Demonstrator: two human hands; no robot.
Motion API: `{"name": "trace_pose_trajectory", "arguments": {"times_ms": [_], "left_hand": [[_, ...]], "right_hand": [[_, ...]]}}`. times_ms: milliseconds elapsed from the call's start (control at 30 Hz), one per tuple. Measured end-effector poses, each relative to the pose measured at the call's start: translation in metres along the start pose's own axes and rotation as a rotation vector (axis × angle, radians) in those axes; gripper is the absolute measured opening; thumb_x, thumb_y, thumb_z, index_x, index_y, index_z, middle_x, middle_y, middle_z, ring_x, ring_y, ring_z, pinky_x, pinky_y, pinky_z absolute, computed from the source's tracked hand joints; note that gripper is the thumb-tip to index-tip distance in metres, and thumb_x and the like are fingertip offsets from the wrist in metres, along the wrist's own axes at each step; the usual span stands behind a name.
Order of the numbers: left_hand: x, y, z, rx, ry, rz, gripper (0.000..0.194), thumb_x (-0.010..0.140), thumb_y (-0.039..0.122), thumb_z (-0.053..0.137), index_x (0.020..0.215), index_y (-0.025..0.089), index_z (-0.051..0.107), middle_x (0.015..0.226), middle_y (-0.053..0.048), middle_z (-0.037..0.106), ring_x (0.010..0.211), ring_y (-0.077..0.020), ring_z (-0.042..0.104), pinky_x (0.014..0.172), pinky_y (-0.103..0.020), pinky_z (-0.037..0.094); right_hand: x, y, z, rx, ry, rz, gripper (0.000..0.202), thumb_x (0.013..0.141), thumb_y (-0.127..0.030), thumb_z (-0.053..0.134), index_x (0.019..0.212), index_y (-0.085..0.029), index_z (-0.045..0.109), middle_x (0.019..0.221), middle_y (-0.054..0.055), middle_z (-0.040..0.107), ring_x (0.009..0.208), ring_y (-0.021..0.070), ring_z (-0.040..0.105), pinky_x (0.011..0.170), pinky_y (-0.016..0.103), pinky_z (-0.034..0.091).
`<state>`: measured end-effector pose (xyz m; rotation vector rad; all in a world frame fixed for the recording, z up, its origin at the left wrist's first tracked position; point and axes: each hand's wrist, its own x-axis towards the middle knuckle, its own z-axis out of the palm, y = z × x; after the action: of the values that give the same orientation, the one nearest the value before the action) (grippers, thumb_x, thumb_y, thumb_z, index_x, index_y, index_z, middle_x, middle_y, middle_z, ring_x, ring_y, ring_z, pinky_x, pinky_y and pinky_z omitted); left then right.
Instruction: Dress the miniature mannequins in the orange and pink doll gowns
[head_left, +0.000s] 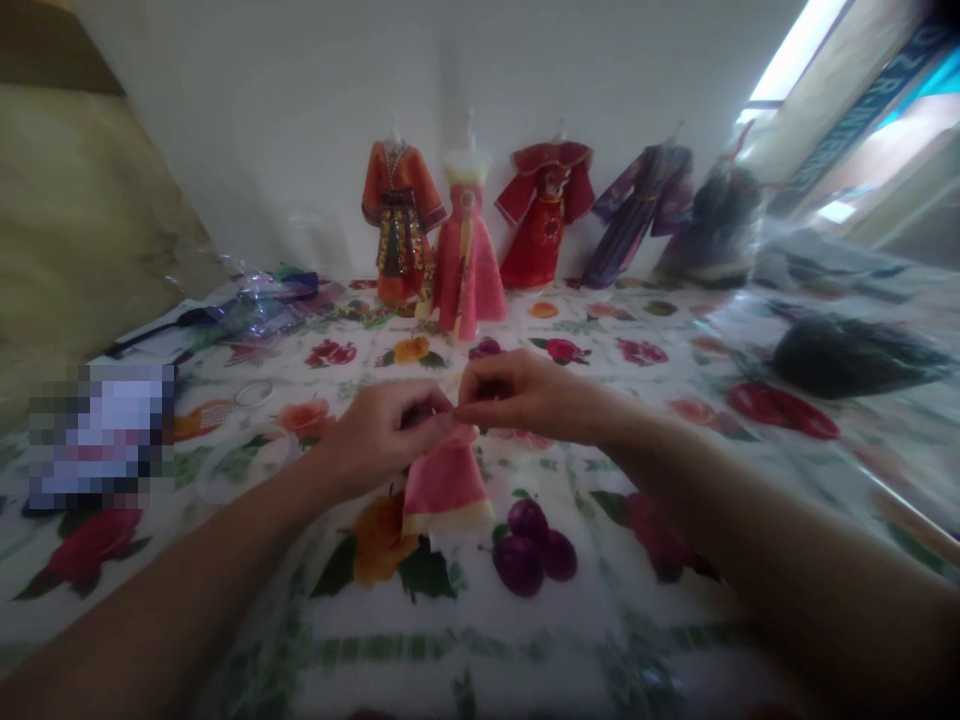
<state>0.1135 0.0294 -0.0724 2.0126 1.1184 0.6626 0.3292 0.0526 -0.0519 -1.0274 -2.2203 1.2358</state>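
Note:
A small pink dress with a pale yellow hem (448, 480) hangs below my two hands, over the flowered tablecloth. At its upper left, my left hand (382, 430) is closed, with thumb and fingers pinched on the dress top. My right hand (517, 390) meets it from the right, its fingertips pressed together near the same top edge. What the right fingertips pinch is too small to make out. The fingers of both hands hide most of the upper part of the dress.
Small dressed figures stand along the wall: orange (399, 225), pink (470, 250), red (546, 215) and purple (641, 215). A blurred-out item (105, 440) lies left, near a clear ring (253, 394). Dark bundle (855, 357) and red piece (784, 409) lie right.

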Motion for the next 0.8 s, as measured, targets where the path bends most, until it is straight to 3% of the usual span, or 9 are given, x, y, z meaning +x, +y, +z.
{"name": "trace_pose_trajectory", "arguments": {"times_ms": [267, 500, 667, 800], "left_hand": [[0.002, -0.008, -0.001, -0.089, -0.026, -0.046, 0.031, 0.09, 0.048, 0.058, 0.091, 0.019, 0.067, 0.07, 0.0, 0.06, 0.062, -0.013, 0.055, 0.056, -0.024, 0.043], [0.002, -0.005, -0.003, 0.017, 0.051, 0.003, 0.031, 0.092, 0.047, 0.055, 0.087, 0.019, 0.067, 0.067, 0.001, 0.057, 0.062, -0.0126, 0.052, 0.057, -0.024, 0.04], [0.002, -0.002, -0.006, 0.066, 0.106, 0.067, 0.027, 0.092, 0.043, 0.056, 0.086, 0.019, 0.067, 0.066, 0.002, 0.054, 0.06, -0.0112, 0.047, 0.055, -0.023, 0.036], [0.002, -0.004, -0.007, 0.048, 0.089, 0.068, 0.026, 0.093, 0.041, 0.056, 0.087, 0.018, 0.066, 0.069, 0.002, 0.056, 0.062, -0.0116, 0.048, 0.057, -0.024, 0.037]], "right_hand": [[0.0, -0.001, 0.001, -0.034, 0.024, -0.037, 0.018, 0.084, -0.033, 0.067, 0.08, -0.016, 0.063, 0.062, -0.005, 0.051, 0.053, 0.0061, 0.04, 0.047, 0.02, 0.031], [-0.003, -0.009, -0.006, -0.079, 0.015, -0.033, 0.017, 0.087, -0.032, 0.063, 0.082, -0.016, 0.065, 0.067, -0.003, 0.055, 0.057, 0.0074, 0.046, 0.051, 0.021, 0.036], [-0.003, -0.015, -0.003, 0.148, 0.02, 0.023, 0.02, 0.095, -0.031, 0.052, 0.084, -0.017, 0.061, 0.083, 0.002, 0.062, 0.077, 0.0124, 0.062, 0.07, 0.025, 0.053], [-0.003, -0.018, -0.004, 0.257, 0.094, 0.101, 0.009, 0.094, -0.017, 0.05, 0.1, -0.019, 0.056, 0.084, 0.001, 0.063, 0.078, 0.0127, 0.065, 0.074, 0.027, 0.057]]}}
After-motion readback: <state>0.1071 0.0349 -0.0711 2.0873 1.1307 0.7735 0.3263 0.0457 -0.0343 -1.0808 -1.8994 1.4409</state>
